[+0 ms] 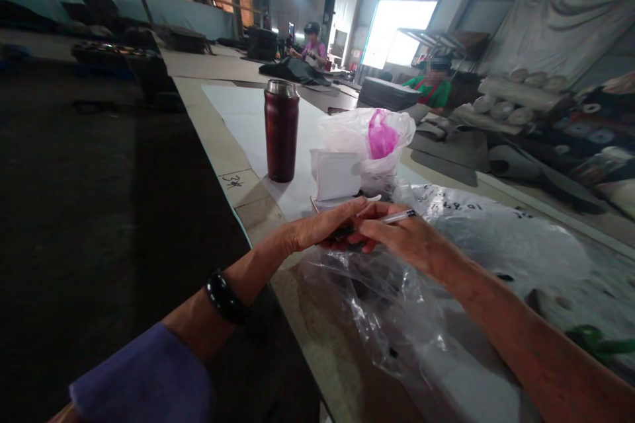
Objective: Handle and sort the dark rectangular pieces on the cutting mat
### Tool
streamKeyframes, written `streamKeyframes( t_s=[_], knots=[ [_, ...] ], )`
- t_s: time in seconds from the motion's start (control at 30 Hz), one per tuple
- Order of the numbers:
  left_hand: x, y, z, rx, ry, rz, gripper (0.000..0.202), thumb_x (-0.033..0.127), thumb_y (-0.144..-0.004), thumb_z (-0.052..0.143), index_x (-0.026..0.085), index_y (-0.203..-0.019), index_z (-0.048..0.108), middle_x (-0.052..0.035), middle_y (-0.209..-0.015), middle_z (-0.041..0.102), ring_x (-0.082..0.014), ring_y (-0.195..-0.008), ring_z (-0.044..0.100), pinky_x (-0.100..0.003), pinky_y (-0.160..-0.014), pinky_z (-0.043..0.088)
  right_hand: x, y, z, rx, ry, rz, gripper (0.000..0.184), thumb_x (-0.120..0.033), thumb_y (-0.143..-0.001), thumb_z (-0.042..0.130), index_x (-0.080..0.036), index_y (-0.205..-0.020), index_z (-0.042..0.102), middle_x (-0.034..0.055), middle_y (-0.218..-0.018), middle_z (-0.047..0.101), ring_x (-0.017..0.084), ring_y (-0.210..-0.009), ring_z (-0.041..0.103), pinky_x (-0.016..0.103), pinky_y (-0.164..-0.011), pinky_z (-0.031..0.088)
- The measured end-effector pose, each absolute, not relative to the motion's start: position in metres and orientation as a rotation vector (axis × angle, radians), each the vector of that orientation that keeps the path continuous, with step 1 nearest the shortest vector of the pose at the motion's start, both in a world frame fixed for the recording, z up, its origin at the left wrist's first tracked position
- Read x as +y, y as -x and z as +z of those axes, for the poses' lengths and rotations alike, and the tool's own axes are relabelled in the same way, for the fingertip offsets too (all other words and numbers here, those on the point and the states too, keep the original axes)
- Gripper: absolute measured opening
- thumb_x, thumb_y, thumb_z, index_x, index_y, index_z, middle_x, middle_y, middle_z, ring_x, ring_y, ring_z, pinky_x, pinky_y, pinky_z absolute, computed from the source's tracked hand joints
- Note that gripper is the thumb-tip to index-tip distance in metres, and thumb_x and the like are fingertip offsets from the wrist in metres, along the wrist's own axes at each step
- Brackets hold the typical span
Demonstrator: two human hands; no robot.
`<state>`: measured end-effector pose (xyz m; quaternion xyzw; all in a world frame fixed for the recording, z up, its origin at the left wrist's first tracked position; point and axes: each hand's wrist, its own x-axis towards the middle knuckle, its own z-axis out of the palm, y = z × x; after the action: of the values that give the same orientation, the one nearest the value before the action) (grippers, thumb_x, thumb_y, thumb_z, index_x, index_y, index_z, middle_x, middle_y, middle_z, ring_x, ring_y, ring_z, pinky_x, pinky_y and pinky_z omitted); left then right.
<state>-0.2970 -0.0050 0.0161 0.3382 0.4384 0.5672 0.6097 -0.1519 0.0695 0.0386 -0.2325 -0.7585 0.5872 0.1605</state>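
My left hand (330, 221) and my right hand (399, 231) meet above the near part of the table. A pen (397, 216) with a clear barrel lies in the closed fingers of my right hand and points to the right. My left hand curls around a dark, flat thing (342, 232), mostly covered by the fingers, so its kind is hidden. Just behind the hands stands a folded white paper pad (337, 175). A crumpled clear plastic sheet (397, 317) spreads under and in front of my right hand.
A dark red tumbler (282, 132) stands upright behind my left hand. A white plastic bag (347, 125) with a pink patch sits behind the pad. The table edge (243, 231) drops off on the left. Two people (313, 49) work farther back, near stacked dark material (387, 92).
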Motion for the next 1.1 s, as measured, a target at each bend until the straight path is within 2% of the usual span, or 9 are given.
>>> streamKeyframes(
  t_s=[0.23,0.4,0.47,0.53,0.63,0.7,0.87,1.0,1.1],
  knots=[
    [0.004,0.28,0.016,1.105,-1.068,1.144,0.046,0.048,-0.089,0.041,0.016,-0.062,0.061,-0.0002,-0.049,0.049,-0.0068,-0.038,0.029,-0.02,-0.033,0.014,0.072,0.157,0.037,-2.18,0.683,1.65,0.006,-0.012,-0.068,0.061,-0.016,-0.072,0.062,-0.0019,-0.059,0.067,0.011,-0.054,0.063,0.019,-0.049,0.051],
    [0.017,0.288,0.011,1.18,-1.117,1.16,0.057,0.057,-0.087,0.036,0.015,-0.054,0.057,0.0027,-0.04,0.034,-0.0063,-0.032,0.023,-0.021,-0.031,0.011,0.078,0.16,0.04,-2.093,0.763,1.639,0.009,-0.017,-0.067,0.07,-0.016,-0.072,0.064,-0.0007,-0.062,0.068,0.011,-0.054,0.063,0.02,-0.047,0.051],
    [0.025,0.3,0.009,1.22,-1.121,1.228,0.056,0.058,-0.087,0.035,0.015,-0.061,0.059,0.0021,-0.041,0.037,-0.0073,-0.033,0.027,-0.02,-0.031,0.015,0.079,0.159,0.047,-1.998,0.809,1.61,0.01,-0.021,-0.072,0.069,-0.016,-0.078,0.062,0.0003,-0.072,0.069,0.009,-0.054,0.062,0.018,-0.048,0.052],
    [0.033,0.312,0.008,1.252,-1.126,1.302,0.05,0.055,-0.087,0.036,0.015,-0.074,0.063,-0.0008,-0.049,0.049,-0.0092,-0.037,0.038,-0.019,-0.033,0.024,0.076,0.156,0.058,-1.854,0.853,1.584,0.014,-0.023,-0.078,0.064,-0.016,-0.089,0.059,0.0016,-0.083,0.069,0.006,-0.051,0.06,0.019,-0.046,0.051],
    [0.043,0.322,0.007,1.285,-1.157,1.358,0.041,0.047,-0.089,0.039,0.016,-0.092,0.065,-0.0081,-0.084,0.065,-0.0133,-0.056,0.056,-0.021,-0.044,0.04,0.067,0.144,0.079,-1.611,0.843,1.599,0.02,-0.018,-0.079,0.062,-0.015,-0.097,0.054,0.0033,-0.088,0.068,0.005,-0.045,0.057,0.02,-0.041,0.049],
    [0.048,0.32,0.005,1.338,-1.19,1.354,0.033,0.04,-0.088,0.044,0.015,-0.095,0.065,-0.0084,-0.093,0.065,-0.0142,-0.063,0.06,-0.021,-0.049,0.044,0.059,0.134,0.092,-1.539,0.8,1.619,0.018,-0.013,-0.078,0.061,-0.014,-0.095,0.055,0.0028,-0.084,0.067,0.005,-0.042,0.056,0.019,-0.038,0.048],
    [0.056,0.307,0.007,1.572,-1.345,1.165,0.009,0.018,-0.081,0.061,0.014,-0.089,0.064,0.0014,-0.072,0.061,-0.0075,-0.052,0.053,-0.018,-0.046,0.041,0.036,0.099,0.112,-1.568,0.782,1.587,0.012,-0.01,-0.077,0.06,-0.014,-0.088,0.058,-0.0001,-0.075,0.066,0.005,-0.039,0.054,0.017,-0.034,0.045],
    [0.057,0.307,0.02,1.758,-1.485,0.962,0.014,0.025,-0.087,0.057,0.014,-0.096,0.06,0.0004,-0.081,0.06,-0.0094,-0.061,0.056,-0.023,-0.053,0.049,0.017,0.05,0.131,-1.611,0.798,1.455,0.008,-0.012,-0.077,0.061,-0.015,-0.085,0.062,-0.0024,-0.075,0.066,0.003,-0.038,0.054,0.016,-0.035,0.044],
    [0.064,0.299,0.032,1.768,-1.627,0.822,0.025,0.033,-0.089,0.052,0.011,-0.1,0.06,-0.0006,-0.095,0.06,-0.0209,-0.083,0.061,-0.032,-0.068,0.053,-0.001,-0.007,0.153,-1.645,0.807,1.225,0.009,-0.013,-0.077,0.061,-0.019,-0.082,0.066,-0.007,-0.077,0.066,0.001,-0.042,0.055,0.014,-0.042,0.043]
  ],
)
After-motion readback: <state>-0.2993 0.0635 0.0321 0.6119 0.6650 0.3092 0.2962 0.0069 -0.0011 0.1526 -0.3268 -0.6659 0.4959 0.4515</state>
